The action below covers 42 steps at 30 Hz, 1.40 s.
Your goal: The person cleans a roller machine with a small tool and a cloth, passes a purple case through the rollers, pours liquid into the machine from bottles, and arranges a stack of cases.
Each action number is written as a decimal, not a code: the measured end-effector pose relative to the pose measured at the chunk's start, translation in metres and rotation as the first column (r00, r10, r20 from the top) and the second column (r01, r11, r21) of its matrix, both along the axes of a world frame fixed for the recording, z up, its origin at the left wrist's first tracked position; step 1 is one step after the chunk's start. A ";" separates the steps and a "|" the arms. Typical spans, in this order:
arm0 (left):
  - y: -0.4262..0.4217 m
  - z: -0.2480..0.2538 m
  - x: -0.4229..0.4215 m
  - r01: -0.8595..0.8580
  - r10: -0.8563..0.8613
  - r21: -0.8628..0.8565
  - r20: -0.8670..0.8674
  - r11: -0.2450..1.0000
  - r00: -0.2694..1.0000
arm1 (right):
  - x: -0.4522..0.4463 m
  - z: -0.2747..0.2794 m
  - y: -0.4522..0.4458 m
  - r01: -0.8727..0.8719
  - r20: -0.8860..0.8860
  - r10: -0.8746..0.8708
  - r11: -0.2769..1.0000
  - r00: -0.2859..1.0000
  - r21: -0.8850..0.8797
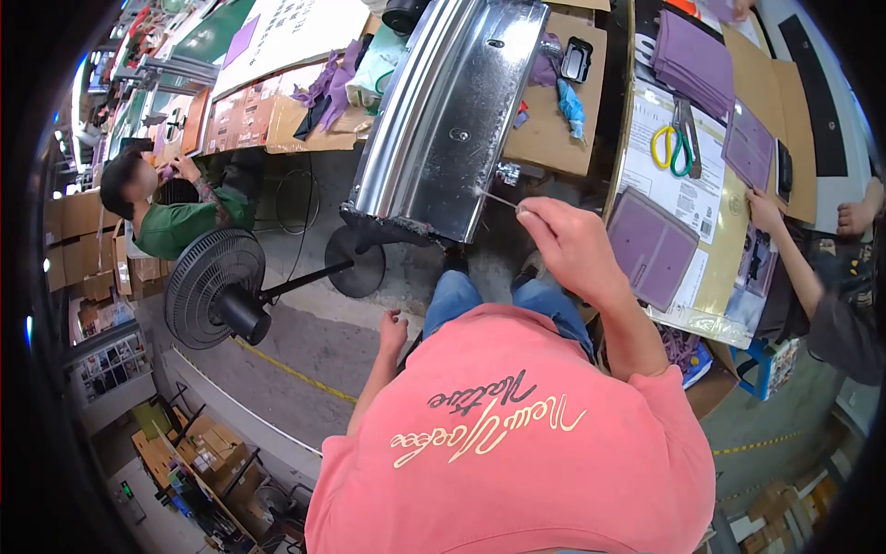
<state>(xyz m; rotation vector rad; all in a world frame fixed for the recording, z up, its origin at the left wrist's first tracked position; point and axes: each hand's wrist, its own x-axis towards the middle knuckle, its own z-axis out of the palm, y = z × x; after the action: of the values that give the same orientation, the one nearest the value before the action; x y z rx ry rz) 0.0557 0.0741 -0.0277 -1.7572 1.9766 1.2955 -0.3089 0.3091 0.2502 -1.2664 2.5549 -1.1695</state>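
Observation:
A thin metal rod [499, 198] is pinched in my right hand [565, 247], its tip at the near right edge of a long shiny metal machine bed [443, 138]. Small pale flecks lie on the bed's flat surface near that tip. Two round screw-like fittings sit along the flat part. My left hand [394, 330] hangs low beside my left leg, fingers curled, touching no machine part; what it holds, if anything, is too small to make out.
Left stands a black fan [217, 291], with a person in green [189, 217] beyond. Right, a table edge [706, 325] bears purple pads [652, 247], scissors [681, 138] and cloths [692, 63]. A co-worker's arm [796, 249] reaches in there. A blue wrapped item [570, 111] lies on cardboard.

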 end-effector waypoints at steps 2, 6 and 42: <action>-0.002 0.002 -0.005 0.001 -0.001 -0.007 -0.015 1.000 1.000 | -0.003 0.019 0.010 0.104 0.415 0.030 0.950 0.909 -0.295; -0.001 -0.010 0.012 0.056 -0.057 -0.016 -0.070 0.998 0.996 | 0.001 0.028 0.030 0.338 0.772 0.171 0.826 0.612 -0.451; -0.031 0.008 -0.024 0.005 0.016 0.238 -0.084 0.971 0.996 | -0.036 -0.015 0.000 0.247 0.171 -0.204 0.925 0.964 -0.290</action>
<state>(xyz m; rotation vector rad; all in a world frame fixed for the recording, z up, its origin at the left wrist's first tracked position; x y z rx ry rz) 0.0319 0.0429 -0.0201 -1.6197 1.7709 1.5611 -0.3453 0.3094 0.2352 -0.9078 2.5388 -1.6954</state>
